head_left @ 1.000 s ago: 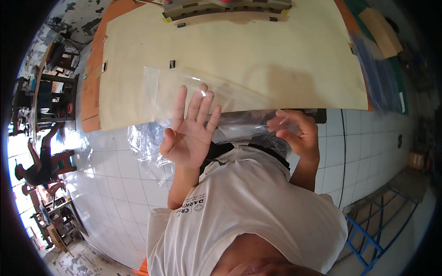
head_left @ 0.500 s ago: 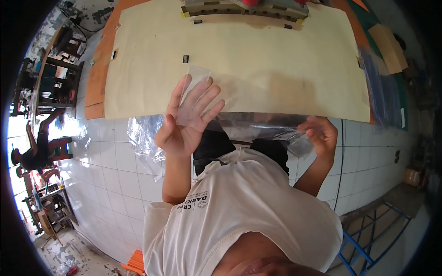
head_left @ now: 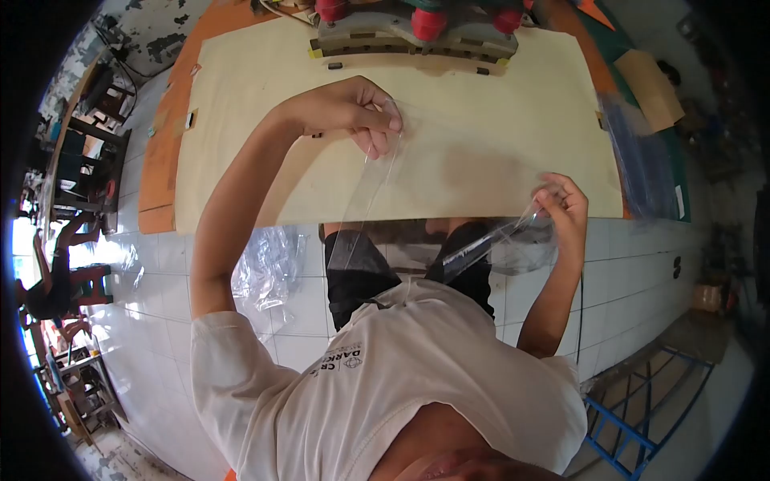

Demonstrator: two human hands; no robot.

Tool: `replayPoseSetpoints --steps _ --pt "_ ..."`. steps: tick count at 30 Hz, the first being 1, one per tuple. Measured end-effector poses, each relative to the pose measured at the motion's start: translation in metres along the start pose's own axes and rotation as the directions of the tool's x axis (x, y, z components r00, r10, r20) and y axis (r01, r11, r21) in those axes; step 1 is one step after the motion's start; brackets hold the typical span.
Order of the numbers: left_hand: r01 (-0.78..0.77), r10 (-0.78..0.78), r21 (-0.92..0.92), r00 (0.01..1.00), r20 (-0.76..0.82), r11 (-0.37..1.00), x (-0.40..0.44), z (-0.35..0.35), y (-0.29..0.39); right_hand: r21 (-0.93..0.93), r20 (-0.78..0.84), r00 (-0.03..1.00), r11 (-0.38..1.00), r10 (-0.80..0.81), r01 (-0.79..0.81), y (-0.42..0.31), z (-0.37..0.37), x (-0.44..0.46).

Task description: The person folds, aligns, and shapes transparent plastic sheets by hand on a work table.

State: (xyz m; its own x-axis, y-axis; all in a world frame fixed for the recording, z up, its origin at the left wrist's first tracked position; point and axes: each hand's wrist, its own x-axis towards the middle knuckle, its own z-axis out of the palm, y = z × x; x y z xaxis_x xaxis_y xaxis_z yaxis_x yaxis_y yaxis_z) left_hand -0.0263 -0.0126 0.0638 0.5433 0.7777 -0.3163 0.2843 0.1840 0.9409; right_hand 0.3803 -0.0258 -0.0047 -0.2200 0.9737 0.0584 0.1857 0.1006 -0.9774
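A clear plastic sheet or bag [head_left: 362, 210] is stretched between my two hands, over the near edge of the beige-covered table [head_left: 249, 88]. My left hand [head_left: 377, 124], bent at the wrist above the table, has thumb and fingers closed on its upper left part. On the right, my right hand [head_left: 561, 199] pinches the other side near the table's front edge. Loose, shiny folds hang below the hands, over my lap. Whether the plastic has one layer or more cannot be made out.
A metal fixture with red parts [head_left: 413, 42] stands at the table's far side. Crumpled clear plastic [head_left: 269, 268] is below the table on the left. Stacked plastic sheets [head_left: 646, 164] and brown cardboard [head_left: 648, 90] lie at right. Another person [head_left: 48, 276] is at far left.
My left hand, open with its palm up before, has moved forward and closed on the plastic. The sheet is now spread between both hands. My right hand still holds its side.
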Motion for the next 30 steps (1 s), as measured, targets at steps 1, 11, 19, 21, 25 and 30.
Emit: replayPoseSetpoints --steps 1,11,19,21,25,30 --pt "-0.011 0.011 0.005 1.0 0.002 1.0 0.007 -0.009 -0.002 -0.006 -0.006 1.0 1.0 -0.009 0.009 0.0 0.001 0.003" --pt "-0.111 0.14 -0.222 0.983 0.12 0.969 0.034 -0.028 -0.06 -0.047 -0.083 0.991 0.993 0.101 -0.105 -0.006 0.011 0.004" --pt "-0.151 0.206 -0.292 0.964 0.168 0.944 0.035 -0.033 -0.062 -0.112 -0.128 0.985 0.985 0.117 -0.131 -0.006 0.016 0.009" --pt "-0.149 0.213 -0.301 0.958 0.191 0.942 0.035 -0.035 -0.061 -0.147 -0.134 0.987 0.983 0.093 -0.112 -0.007 0.018 0.009" --pt "-0.146 0.232 -0.337 0.945 0.23 0.93 0.038 -0.038 -0.066 -0.111 -0.214 0.97 0.984 0.112 -0.138 -0.002 0.022 0.01" --pt "-0.133 0.232 -0.368 0.943 0.24 0.92 0.037 -0.039 -0.068 -0.091 -0.262 0.96 0.988 0.099 -0.126 0.0 0.026 0.01"
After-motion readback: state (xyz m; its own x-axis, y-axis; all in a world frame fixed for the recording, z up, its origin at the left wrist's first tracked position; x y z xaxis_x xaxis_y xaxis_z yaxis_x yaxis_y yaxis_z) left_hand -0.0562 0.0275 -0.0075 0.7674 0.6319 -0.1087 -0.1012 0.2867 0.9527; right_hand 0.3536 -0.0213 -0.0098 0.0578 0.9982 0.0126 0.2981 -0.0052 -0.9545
